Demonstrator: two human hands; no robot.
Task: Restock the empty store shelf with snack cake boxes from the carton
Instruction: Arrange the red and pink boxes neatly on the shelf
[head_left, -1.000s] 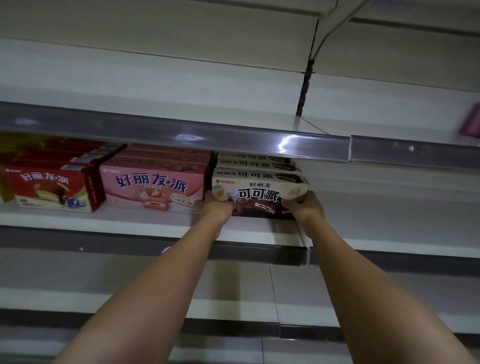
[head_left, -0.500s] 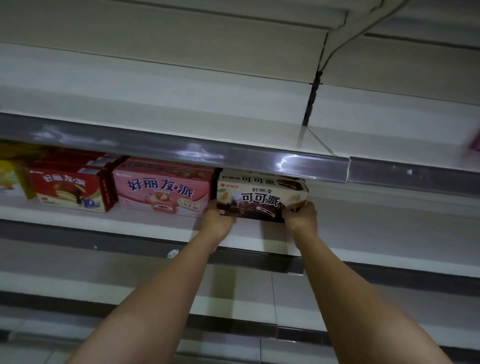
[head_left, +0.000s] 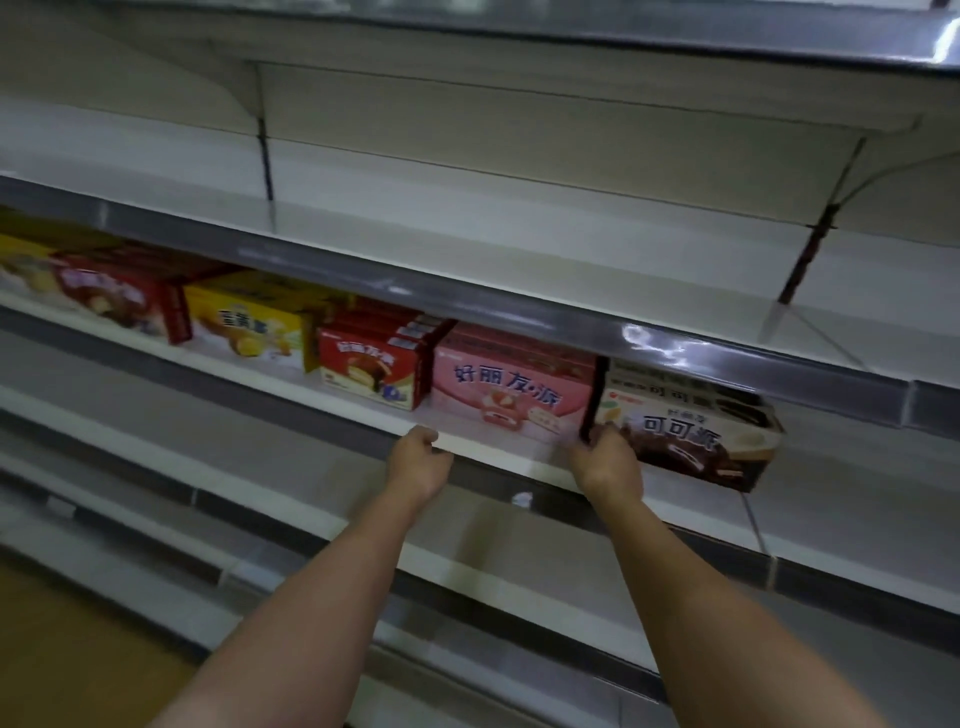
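Two hands reach toward the stocked shelf (head_left: 498, 457): the left hand (head_left: 418, 462) and the right hand (head_left: 608, 462)

Six kinds of box fronts face out along that shelf, left to right:
- one pale yellow box (head_left: 23, 260) at the far left edge, blurred
- one dark red box (head_left: 122, 299)
- one yellow box (head_left: 244, 325)
- one red box (head_left: 371, 371), with at least three more box tops showing in a row behind it
- one pink box (head_left: 511, 397), with more behind it that cannot be counted
- one brown cocoa box (head_left: 685, 439), with at least one more behind it

Four shelf levels show in all: two above, bare where visible, the stocked one, and one below
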